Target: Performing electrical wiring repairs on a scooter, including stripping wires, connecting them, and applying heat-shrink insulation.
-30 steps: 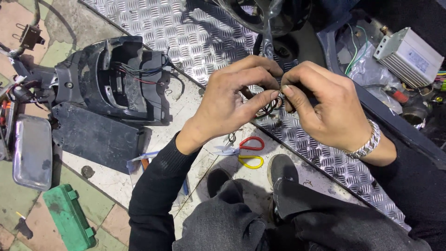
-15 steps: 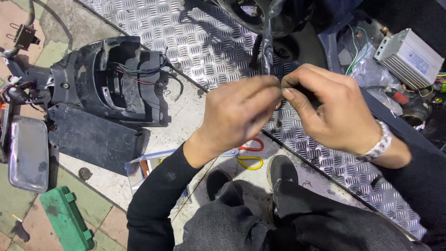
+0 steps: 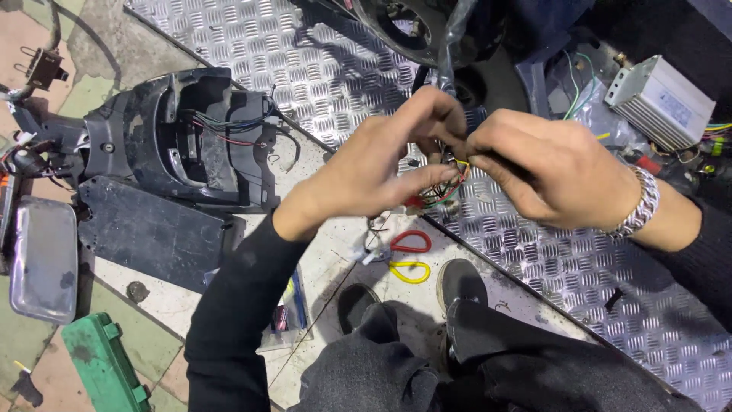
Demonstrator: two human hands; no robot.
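Bundle of thin wires point(image 3: 446, 187), red, green, yellow and black, held in the air between both hands above the ribbed metal plate point(image 3: 549, 259), directly below a dark wheel assembly point(image 3: 415, 27). Left hand point(image 3: 381, 164) pinching the wires from the left with thumb and fingers closed on them; right hand point(image 3: 549, 172), metal bracelet point(image 3: 640, 206) at the wrist, gripping the same bundle from the right, fingertips nearly touching those of the left. Judged light, limp and easily kinked; insulation likely smooth, bare ends likely fragile, so best gripped on the insulated run close to the joint, never on the stripped tips. On the floor beneath: red- and yellow-handled cutters point(image 3: 408, 255), just beside a pair of dark shoes point(image 3: 457, 282). Further left: black scooter fairing point(image 3: 191, 137) with loose wiring inside, flat black panel point(image 3: 149, 236), mirror point(image 3: 42, 259), green case point(image 3: 103, 366). Upper right: silver controller box point(image 3: 659, 99) with coloured leads.
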